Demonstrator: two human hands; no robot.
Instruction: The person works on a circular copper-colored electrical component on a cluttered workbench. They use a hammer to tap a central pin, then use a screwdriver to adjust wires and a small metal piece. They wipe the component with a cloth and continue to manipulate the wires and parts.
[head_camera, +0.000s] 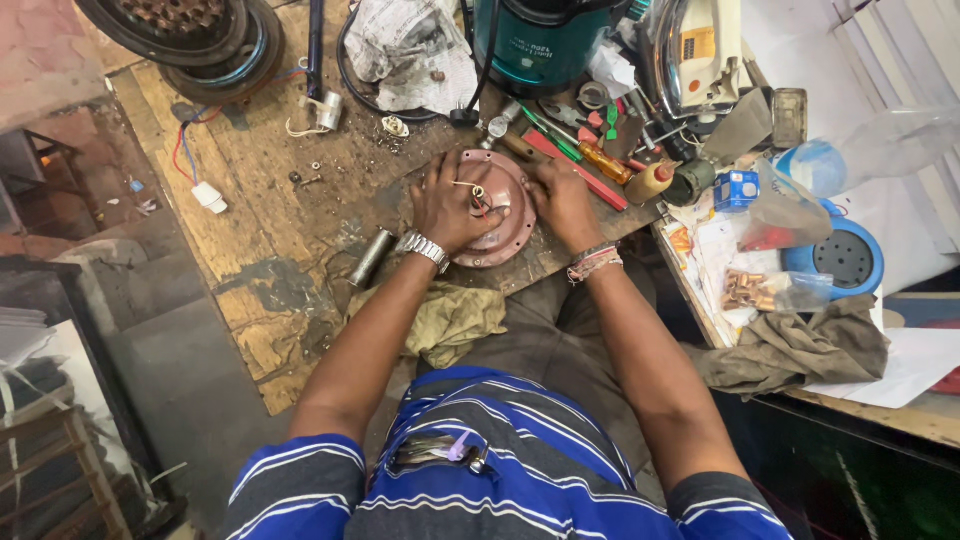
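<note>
A round reddish-brown metal cover (497, 243) lies on the worn wooden bench (270, 190), with short wires sticking up from its centre. My left hand (452, 205), with a metal watch on its wrist, presses on the cover's left half and its fingers reach the central wires. On the cover's right rim rests my right hand (562, 203), with bands on the wrist, gripping the edge.
A small metal cylinder (372, 258) lies left of the cover, an olive rag (452, 322) below it. Behind are a teal appliance (540, 40), screwdrivers (590, 155), crumpled newspaper (410, 50) and a motor part (190, 35). A cluttered side table (930, 415) stands right.
</note>
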